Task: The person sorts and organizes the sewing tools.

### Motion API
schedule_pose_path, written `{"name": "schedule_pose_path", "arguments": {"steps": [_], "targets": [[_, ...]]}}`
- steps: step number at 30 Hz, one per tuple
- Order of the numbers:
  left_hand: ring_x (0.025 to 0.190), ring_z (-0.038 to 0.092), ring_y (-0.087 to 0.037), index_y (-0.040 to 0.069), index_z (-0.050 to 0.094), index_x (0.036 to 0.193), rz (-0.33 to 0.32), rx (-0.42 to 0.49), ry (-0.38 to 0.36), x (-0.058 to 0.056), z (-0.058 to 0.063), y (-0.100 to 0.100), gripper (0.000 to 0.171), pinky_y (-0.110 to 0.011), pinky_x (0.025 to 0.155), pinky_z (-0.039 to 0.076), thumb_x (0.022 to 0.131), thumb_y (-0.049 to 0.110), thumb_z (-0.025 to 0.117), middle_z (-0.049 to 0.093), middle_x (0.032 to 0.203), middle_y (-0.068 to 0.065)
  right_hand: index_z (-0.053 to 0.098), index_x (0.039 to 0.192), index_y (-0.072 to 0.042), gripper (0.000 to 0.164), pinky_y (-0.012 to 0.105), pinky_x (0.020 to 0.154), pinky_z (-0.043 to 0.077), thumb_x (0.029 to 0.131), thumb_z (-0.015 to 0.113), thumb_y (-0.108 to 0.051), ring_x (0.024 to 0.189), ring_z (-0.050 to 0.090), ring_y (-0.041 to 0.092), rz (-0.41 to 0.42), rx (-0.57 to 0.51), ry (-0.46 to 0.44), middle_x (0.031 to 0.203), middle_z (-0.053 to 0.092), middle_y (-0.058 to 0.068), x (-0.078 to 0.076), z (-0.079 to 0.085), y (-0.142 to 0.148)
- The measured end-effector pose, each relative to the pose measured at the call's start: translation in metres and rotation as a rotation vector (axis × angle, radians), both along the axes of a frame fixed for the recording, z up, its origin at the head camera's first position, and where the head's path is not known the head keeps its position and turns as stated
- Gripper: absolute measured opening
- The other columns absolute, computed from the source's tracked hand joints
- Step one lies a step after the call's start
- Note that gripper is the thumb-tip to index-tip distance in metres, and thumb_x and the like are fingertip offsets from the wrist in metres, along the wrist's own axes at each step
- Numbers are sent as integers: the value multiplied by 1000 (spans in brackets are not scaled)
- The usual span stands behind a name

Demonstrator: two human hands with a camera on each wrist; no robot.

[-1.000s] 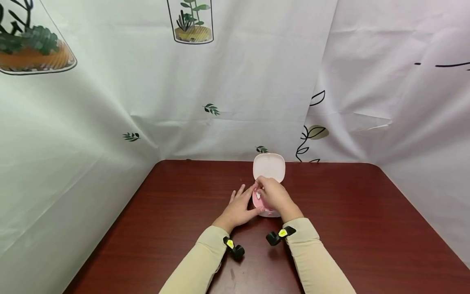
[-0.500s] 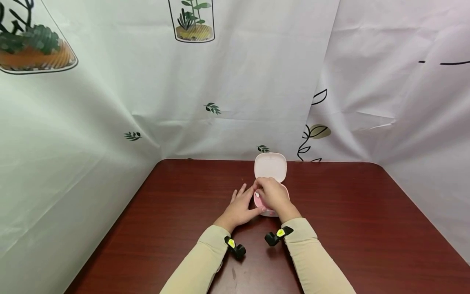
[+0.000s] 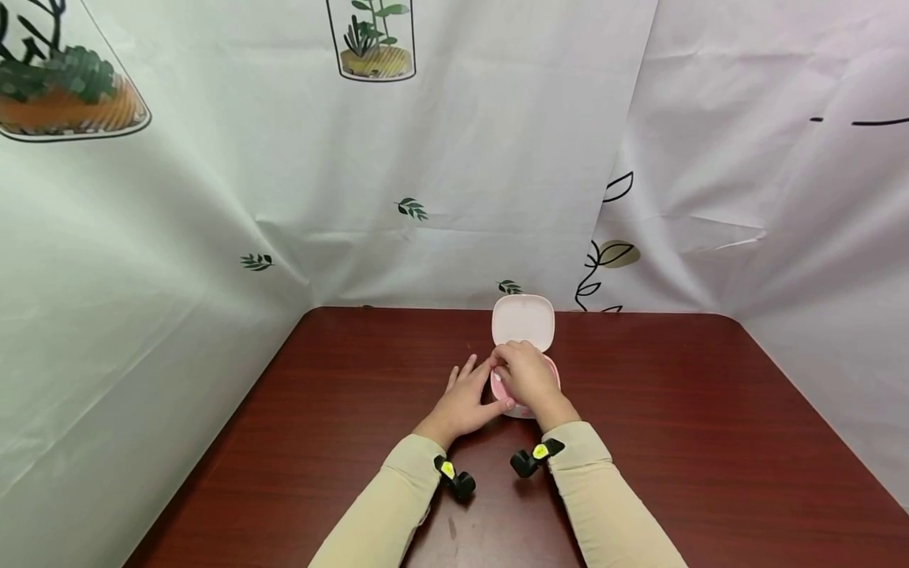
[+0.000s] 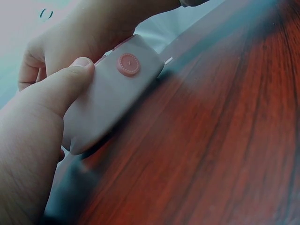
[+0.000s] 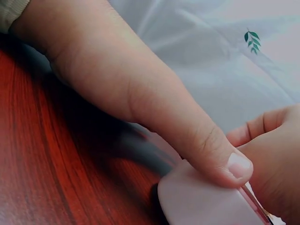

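Observation:
A small pale pink box (image 3: pixel 524 412) with a rounded-square shape sits on the table, its whitish lid (image 3: pixel 523 322) tipped back. A round pink button (image 4: pixel 129 64) marks the front wall in the left wrist view. My left hand (image 3: pixel 460 406) lies against the box's left side with fairly straight fingers, its thumb (image 4: pixel 80 70) pressing the front rim. Over the pink inside, my right hand (image 3: pixel 527 372) bends its fingers down and pinches a small white piece (image 3: pixel 498 378) whose kind I cannot tell. That hand covers most of the inside.
The dark red wooden table (image 3: pixel 675 410) has rounded far corners. Behind and beside it hangs a white curtain (image 3: pixel 454 158) printed with plants. Each wrist carries a black camera, one at the left cuff (image 3: pixel 458 483) and one at the right cuff (image 3: pixel 533 460).
The white piece shows less than before beneath my right fingertips. My right wrist has shifted slightly left; the left hand stays against the box.

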State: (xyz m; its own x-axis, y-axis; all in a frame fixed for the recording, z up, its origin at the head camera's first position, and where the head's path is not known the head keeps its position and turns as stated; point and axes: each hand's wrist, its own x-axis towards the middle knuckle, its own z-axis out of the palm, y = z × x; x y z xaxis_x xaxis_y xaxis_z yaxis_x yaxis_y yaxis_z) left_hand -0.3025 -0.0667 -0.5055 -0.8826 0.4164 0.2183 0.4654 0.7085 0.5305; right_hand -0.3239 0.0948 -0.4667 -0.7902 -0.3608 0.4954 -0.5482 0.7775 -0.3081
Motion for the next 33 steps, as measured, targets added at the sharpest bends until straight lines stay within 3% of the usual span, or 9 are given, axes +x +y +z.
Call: {"name": "schedule_pose_path", "arguments": {"steps": [6, 10, 18, 26, 30, 33], "targets": [[154, 16, -35, 23, 24, 162, 1, -20, -3, -1, 1, 1, 89, -62, 120, 7, 92, 64, 59, 31, 164, 3, 68, 84, -16, 15, 43, 82, 50, 83, 79, -7, 87, 62, 26, -18, -1, -7, 86, 67, 1, -1, 4, 3], [154, 17, -34, 20, 26, 162, 6, -39, 0, -1, 3, 1, 90, -62, 120, 8, 91, 64, 58, 32, 164, 1, 70, 92, -13, 8, 43, 81, 51, 88, 75, -8, 87, 61, 25, -29, -74, -48, 92, 68, 3, -1, 14, 11], [155, 15, -32, 18, 28, 162, 16, -62, -20, -3, 3, 1, 89, -58, 122, 7, 92, 65, 56, 33, 163, -1, 71, 102, -10, 7, 44, 76, 52, 95, 69, -11, 82, 61, 23, -66, -159, -151, 99, 68, 8, -1, 33, 54], [155, 13, -31, 20, 27, 162, 18, -56, -30, -2, 0, 0, 89, -57, 122, 6, 91, 65, 57, 31, 165, 2, 72, 94, -8, 4, 41, 75, 51, 90, 70, -7, 80, 59, 22, -78, -12, -445, 88, 67, 5, 3, 27, 113], [155, 13, -30, 20, 27, 162, 25, -52, -34, -1, 0, 1, 90, -56, 122, 6, 91, 65, 57, 33, 164, 0, 69, 87, -9, 8, 36, 67, 48, 84, 73, -3, 74, 56, 20, -51, 33, -617, 80, 63, 3, 10, 21, 128], [155, 13, -30, 21, 26, 162, 30, -50, -38, -1, 0, 3, 90, -56, 122, 6, 91, 65, 58, 33, 163, 0, 68, 83, -11, 12, 34, 64, 46, 82, 77, -3, 71, 55, 19, -42, 47, -677, 77, 61, 2, 14, 16, 129]]}}
